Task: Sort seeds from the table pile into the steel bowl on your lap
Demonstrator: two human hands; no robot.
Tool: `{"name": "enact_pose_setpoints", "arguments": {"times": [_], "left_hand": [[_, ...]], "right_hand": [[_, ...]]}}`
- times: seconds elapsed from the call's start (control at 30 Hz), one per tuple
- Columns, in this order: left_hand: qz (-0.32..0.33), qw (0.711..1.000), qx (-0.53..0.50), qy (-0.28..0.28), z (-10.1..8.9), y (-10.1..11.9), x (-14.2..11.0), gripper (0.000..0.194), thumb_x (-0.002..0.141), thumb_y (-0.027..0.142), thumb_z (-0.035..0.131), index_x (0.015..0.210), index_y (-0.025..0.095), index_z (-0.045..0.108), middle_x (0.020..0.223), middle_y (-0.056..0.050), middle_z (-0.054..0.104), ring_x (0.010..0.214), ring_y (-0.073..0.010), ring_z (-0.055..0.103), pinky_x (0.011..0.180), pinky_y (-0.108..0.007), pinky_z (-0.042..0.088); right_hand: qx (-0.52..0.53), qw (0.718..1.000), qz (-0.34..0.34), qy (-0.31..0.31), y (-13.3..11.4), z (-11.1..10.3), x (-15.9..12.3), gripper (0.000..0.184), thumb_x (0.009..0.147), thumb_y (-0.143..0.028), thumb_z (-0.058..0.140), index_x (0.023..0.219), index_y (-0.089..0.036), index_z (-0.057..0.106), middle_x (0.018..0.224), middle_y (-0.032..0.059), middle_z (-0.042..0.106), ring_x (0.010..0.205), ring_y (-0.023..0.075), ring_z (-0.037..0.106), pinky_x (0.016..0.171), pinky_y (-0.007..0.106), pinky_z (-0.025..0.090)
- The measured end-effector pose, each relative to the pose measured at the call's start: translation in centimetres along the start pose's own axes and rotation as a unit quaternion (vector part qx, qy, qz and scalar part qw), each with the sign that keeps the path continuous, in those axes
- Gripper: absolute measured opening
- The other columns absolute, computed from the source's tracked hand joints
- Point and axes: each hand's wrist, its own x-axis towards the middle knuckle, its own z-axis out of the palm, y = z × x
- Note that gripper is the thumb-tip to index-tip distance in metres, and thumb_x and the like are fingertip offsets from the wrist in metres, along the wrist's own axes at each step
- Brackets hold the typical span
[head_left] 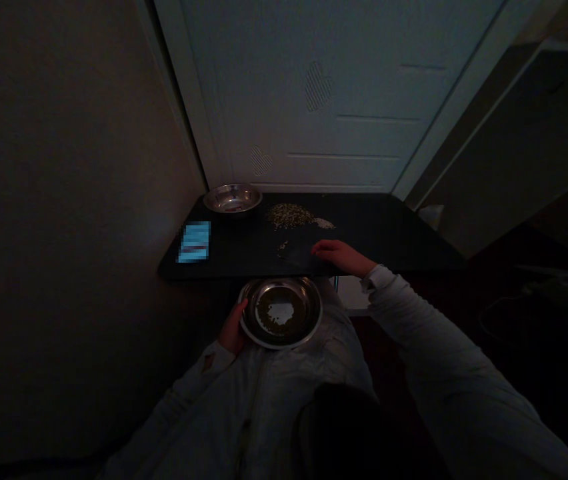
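Note:
My left hand (pixel 234 328) grips the left rim of a round steel plate (pixel 314 313) that rests on my lap just below the table's near edge; small dark grains lie inside it. My right hand (pixel 337 255) lies on the black table (pixel 394 233), fingers stretched out toward a small cluster of grains (pixel 283 249) to its left. A larger heap of grains (pixel 290 215) sits farther back, with a small pale pile (pixel 325 223) beside it.
A steel bowl (pixel 233 197) stands at the table's back left corner. A lit phone (pixel 195 241) lies at the left side of the table. A white door (pixel 324 93) stands behind, a dark wall at left, dark furniture at right.

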Motion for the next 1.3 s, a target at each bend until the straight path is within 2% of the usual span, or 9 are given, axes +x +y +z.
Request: {"name": "enact_pose_setpoints", "arguments": {"times": [0.07, 0.2, 0.47, 0.73, 0.93, 1.0, 1.13, 1.3], "left_hand": [[-0.011, 1.0, 0.002, 0.001, 0.0, -0.1, 0.0, 0.023, 0.069, 0.032, 0.049, 0.076, 0.016, 0.064, 0.075, -0.004, 0.068, 0.101, -0.0218, 0.049, 0.093, -0.032, 0.03], [-0.026, 1.0, -0.009, -0.008, 0.3, -0.1, -0.2, 0.025, 0.069, 0.033, 0.048, 0.077, 0.017, 0.065, 0.075, -0.004, 0.068, 0.101, -0.0217, 0.05, 0.094, -0.033, 0.028], [-0.023, 0.999, -0.032, -0.011, 0.9, 0.2, -0.8, 0.029, 0.074, 0.033, 0.041, 0.081, 0.017, 0.064, 0.082, -0.003, 0.068, 0.103, -0.0193, 0.048, 0.096, -0.032, 0.026], [0.004, 1.0, -0.025, -0.005, 0.6, -0.1, -0.5, 0.025, 0.071, 0.033, 0.044, 0.075, 0.019, 0.064, 0.082, -0.002, 0.068, 0.104, -0.0205, 0.047, 0.093, -0.033, 0.03], [-0.018, 1.0, -0.022, -0.008, 0.9, -0.1, -0.7, 0.028, 0.072, 0.035, 0.042, 0.072, 0.019, 0.065, 0.08, -0.003, 0.068, 0.104, -0.021, 0.047, 0.094, -0.033, 0.03], [-0.019, 1.0, -0.023, -0.006, 1.0, -0.1, -0.7, 0.028, 0.072, 0.035, 0.042, 0.073, 0.019, 0.065, 0.08, -0.002, 0.068, 0.104, -0.0208, 0.047, 0.094, -0.033, 0.029], [-0.004, 1.0, -0.022, 0.012, 1.1, -0.1, -0.6, 0.025, 0.072, 0.032, 0.043, 0.074, 0.02, 0.065, 0.078, 0.0, 0.068, 0.102, -0.0192, 0.049, 0.095, -0.031, 0.028], [0.007, 1.0, 0.0, 0.004, 1.0, -0.4, -0.3, 0.024, 0.07, 0.034, 0.045, 0.074, 0.019, 0.064, 0.079, -0.002, 0.068, 0.101, -0.0211, 0.049, 0.093, -0.034, 0.03]], "right_hand": [[-0.023, 1.0, -0.013, 0.017, 0.2, -0.1, 0.4, 0.02, 0.066, -0.023, 0.041, 0.076, -0.014, 0.055, 0.073, 0.0, 0.053, 0.067, 0.0094, 0.044, 0.065, 0.022, 0.034], [-0.069, 0.997, -0.008, 0.013, 0.2, 0.1, 0.9, 0.021, 0.067, -0.021, 0.04, 0.078, -0.014, 0.056, 0.072, 0.0003, 0.054, 0.067, 0.0099, 0.045, 0.066, 0.022, 0.034], [-0.087, 0.996, -0.012, 0.002, -0.3, 0.7, 1.5, 0.024, 0.068, -0.02, 0.04, 0.081, -0.011, 0.058, 0.077, 0.003, 0.057, 0.07, 0.0107, 0.047, 0.067, 0.023, 0.035], [-0.061, 0.997, -0.031, -0.035, -0.9, 1.7, 1.3, 0.022, 0.069, -0.02, 0.041, 0.08, -0.012, 0.057, 0.075, 0.0017, 0.055, 0.068, 0.0095, 0.046, 0.066, 0.022, 0.034], [-0.022, 0.994, -0.056, -0.092, -1.4, 1.5, 0.7, 0.021, 0.068, -0.023, 0.042, 0.079, -0.012, 0.056, 0.07, -0.0005, 0.053, 0.064, 0.0084, 0.044, 0.064, 0.022, 0.034], [-0.008, 0.996, -0.048, -0.07, -1.1, 0.8, 0.6, 0.021, 0.067, -0.022, 0.041, 0.08, -0.012, 0.056, 0.071, -0.0006, 0.053, 0.064, 0.0083, 0.044, 0.064, 0.021, 0.034], [-0.032, 0.999, -0.009, 0.024, 0.1, -0.6, 0.4, 0.022, 0.067, -0.02, 0.039, 0.078, -0.011, 0.056, 0.073, 0.0006, 0.054, 0.066, 0.0092, 0.045, 0.065, 0.022, 0.034], [-0.078, 0.996, -0.022, 0.031, 1.2, -0.5, 0.4, 0.023, 0.069, -0.021, 0.04, 0.079, -0.012, 0.057, 0.077, 0.0023, 0.057, 0.07, 0.0102, 0.047, 0.067, 0.022, 0.035]]}}
